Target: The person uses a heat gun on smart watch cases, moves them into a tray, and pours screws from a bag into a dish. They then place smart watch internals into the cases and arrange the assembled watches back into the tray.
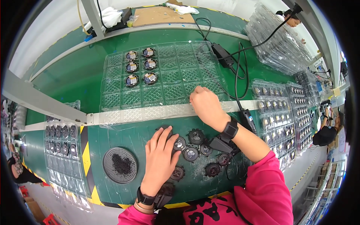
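Fans (190, 153), small, rigid and likely light, lie on the desk (112, 135); left hand (161, 157) grips one by its rim, right hand (204, 105) loosely curled, empty, on tray (168, 75).

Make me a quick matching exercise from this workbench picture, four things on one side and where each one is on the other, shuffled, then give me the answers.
Things:
1. left hand
2. right hand
3. round mesh dish
4. black power adapter

Places:
A. far side of the bench, beside the tray
B. on the loose black fans
C. at the near right edge of the clear blister tray
D. on the green mat, left of the hands

Pairs: 1-B, 2-C, 3-D, 4-A
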### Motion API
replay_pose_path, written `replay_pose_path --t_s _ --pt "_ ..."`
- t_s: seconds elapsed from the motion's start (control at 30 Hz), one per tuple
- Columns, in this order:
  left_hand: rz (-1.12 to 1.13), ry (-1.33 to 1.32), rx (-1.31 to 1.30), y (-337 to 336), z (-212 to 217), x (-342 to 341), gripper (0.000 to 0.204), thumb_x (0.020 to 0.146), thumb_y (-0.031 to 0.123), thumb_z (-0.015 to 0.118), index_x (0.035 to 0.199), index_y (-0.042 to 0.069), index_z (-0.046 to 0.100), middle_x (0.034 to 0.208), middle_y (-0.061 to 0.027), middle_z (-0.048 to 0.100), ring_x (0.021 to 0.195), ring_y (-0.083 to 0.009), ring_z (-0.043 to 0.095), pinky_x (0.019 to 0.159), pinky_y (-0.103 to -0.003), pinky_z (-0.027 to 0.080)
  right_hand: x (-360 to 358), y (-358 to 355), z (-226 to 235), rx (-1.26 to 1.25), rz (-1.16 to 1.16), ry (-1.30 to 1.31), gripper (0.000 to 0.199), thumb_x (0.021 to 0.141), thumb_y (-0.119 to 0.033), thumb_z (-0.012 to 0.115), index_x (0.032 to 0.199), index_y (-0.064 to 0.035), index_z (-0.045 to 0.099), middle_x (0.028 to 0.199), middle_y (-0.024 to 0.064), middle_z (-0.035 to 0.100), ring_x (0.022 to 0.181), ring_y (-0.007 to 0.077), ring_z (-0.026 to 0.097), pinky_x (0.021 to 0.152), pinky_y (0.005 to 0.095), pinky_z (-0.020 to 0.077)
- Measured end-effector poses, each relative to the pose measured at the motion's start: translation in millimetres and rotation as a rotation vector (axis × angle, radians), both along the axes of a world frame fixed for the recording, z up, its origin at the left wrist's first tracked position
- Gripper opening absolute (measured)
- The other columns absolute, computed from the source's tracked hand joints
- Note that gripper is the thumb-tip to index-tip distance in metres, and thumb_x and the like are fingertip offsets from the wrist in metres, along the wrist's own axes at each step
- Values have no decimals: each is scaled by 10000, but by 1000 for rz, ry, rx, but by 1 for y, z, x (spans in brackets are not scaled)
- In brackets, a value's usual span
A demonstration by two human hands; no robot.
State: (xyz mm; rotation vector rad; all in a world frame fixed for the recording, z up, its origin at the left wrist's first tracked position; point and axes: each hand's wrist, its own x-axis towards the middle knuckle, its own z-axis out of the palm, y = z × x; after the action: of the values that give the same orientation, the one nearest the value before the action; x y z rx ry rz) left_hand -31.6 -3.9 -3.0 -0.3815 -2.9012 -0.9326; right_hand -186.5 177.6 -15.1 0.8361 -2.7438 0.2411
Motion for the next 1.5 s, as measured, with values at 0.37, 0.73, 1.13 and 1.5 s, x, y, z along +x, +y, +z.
replay_pose_path --t_s 0.37,0.73,1.13,1.5 --pt "3 3 -33 -1 0 1 521 744 114 705 1235 76 536 1393 -100 423 1288 -311 381 1006 -455 336 -26 61 50 -173 -81 -253 41 710 14 610 747 21 595 724 169 613 660 310 619 615 362 499" --pt "14 -18 -10 0 1 0 515 741 90 704 1231 81 546 1399 -90 427 1299 -312 375 1021 -452 316 -79 15 37 -286 150 -200 97 754 -61 663 797 25 678 721 155 650 673 287 646 650 346 513" --pt "10 -19 7 -2 0 0 531 731 102 712 1236 99 546 1398 -78 430 1295 -304 381 1014 -447 316 -124 -16 31 43 69 -552 107 669 -60 676 754 5 669 670 126 647 615 218 628 601 316 503" --pt "3 10 -119 0 1 2 559 731 145 723 1249 84 522 1397 -86 416 1284 -292 387 996 -440 345 -63 57 83 31 228 -666 87 763 -43 619 816 24 636 753 147 650 711 282 645 668 348 516"
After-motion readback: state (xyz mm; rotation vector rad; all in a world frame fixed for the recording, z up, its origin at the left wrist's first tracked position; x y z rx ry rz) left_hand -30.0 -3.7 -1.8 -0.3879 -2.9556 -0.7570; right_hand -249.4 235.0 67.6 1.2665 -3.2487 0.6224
